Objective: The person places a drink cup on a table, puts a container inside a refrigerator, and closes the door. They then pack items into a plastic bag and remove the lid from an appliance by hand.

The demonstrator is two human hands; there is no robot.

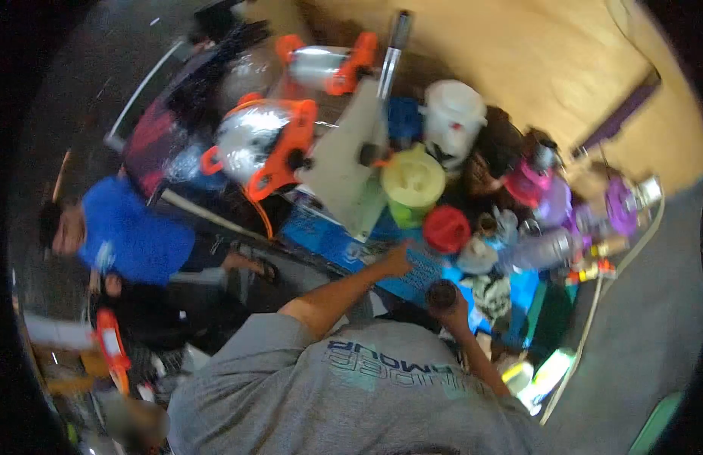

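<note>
My left hand (397,262) is over the blue printed cloth (317,236), blurred, its fingers apart with nothing visible in them. A dark round object (442,294), perhaps a jar or cup, is in my right hand (455,315), whose fingers wrap round its side. Just beyond the hands stands a red-lidded container (447,230). Behind that is a green container with a pale yellow lid (413,178). A clear bottle (544,250) lies to the right, near a crumpled patterned cloth (489,296).
A large white jug (454,117) stands at the back. Orange-and-clear containers (256,140) and a pale flat board (347,163) are at the upper left. Pink and purple items (527,182) crowd the right. A person in a blue shirt (135,231) is at the left.
</note>
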